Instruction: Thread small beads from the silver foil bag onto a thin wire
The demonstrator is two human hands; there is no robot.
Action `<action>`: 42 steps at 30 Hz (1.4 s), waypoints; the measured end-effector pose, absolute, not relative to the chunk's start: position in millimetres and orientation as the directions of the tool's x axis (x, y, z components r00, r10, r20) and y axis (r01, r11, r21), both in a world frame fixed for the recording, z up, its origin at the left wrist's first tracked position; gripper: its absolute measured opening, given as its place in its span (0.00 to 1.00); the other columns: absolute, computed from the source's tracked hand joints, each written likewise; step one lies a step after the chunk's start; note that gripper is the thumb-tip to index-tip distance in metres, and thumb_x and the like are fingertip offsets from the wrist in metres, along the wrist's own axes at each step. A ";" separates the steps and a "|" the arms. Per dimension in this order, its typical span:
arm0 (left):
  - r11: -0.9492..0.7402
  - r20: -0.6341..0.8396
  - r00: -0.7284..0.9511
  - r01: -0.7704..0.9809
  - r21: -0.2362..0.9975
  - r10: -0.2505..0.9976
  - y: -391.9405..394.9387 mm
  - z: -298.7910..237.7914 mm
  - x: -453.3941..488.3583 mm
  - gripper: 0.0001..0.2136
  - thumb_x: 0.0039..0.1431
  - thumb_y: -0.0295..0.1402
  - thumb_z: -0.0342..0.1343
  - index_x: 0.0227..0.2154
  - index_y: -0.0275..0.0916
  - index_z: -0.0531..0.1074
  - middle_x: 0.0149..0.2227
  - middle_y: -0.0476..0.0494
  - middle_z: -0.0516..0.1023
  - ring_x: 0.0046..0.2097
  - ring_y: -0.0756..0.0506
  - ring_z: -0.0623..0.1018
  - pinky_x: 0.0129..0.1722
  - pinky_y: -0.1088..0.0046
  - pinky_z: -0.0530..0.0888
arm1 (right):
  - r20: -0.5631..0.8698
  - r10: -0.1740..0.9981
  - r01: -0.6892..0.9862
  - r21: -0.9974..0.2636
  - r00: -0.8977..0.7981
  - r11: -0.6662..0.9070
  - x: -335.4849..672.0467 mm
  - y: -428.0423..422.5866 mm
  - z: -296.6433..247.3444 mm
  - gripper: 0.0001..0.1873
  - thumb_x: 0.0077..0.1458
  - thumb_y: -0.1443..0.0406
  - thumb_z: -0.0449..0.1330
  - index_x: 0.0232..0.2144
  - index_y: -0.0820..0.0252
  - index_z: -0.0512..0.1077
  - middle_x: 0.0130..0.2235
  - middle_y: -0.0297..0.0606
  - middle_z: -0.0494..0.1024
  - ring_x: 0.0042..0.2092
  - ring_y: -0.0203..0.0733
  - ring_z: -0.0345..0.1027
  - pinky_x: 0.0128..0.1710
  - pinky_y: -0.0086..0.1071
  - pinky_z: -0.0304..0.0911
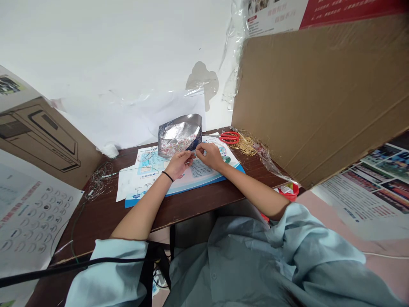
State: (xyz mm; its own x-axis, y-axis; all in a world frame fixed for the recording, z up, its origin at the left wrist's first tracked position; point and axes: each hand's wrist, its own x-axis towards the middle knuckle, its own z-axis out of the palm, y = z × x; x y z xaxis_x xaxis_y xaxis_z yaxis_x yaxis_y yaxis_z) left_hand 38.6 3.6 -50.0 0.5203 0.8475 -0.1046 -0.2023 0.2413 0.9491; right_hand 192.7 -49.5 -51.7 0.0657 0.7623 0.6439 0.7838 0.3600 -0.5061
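My left hand (180, 163) and my right hand (209, 155) meet over a printed sheet, fingertips nearly touching. Both have their fingers pinched together. Whatever sits between them is too small to make out. Just behind the hands stands an open silver-lined pouch (182, 132), with many tiny pink, white and mixed-colour beads (175, 146) lying inside. A thin line, perhaps thread, runs over the paper left of my left hand. The blue-edged printed sheet (204, 181) lies flat beneath both hands.
Red-handled scissors (229, 137) lie right of the pouch, beside a heap of golden thin sticks (246, 144). A tangle of clear strands (99, 181) is at the table's left. Cardboard panels (303, 85) flank the dark table (191, 209). A red container (290, 192) is at the right.
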 end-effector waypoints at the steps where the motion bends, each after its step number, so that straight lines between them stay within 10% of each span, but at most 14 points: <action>1: 0.240 -0.104 0.523 -0.198 0.951 0.846 3.4 -49.8 38.5 0.10 0.48 0.35 0.67 0.26 0.34 0.75 0.28 0.44 0.75 0.27 0.53 0.69 0.30 0.75 0.66 | 0.645 0.761 0.783 -0.508 0.069 0.359 192.8 -49.4 -51.6 0.06 0.54 0.67 0.54 0.27 0.58 0.70 0.26 0.32 0.73 0.30 0.37 0.65 0.40 0.31 0.56; 42: 0.208 -0.083 0.532 -0.179 0.962 0.843 5.1 -52.5 38.4 0.16 0.39 0.40 0.71 0.25 0.34 0.74 0.27 0.45 0.76 0.27 0.54 0.69 0.30 0.76 0.68 | 0.665 0.747 0.771 -0.478 0.004 0.421 194.1 -46.1 -55.5 0.06 0.54 0.67 0.54 0.27 0.60 0.70 0.25 0.32 0.72 0.29 0.35 0.62 0.36 0.30 0.53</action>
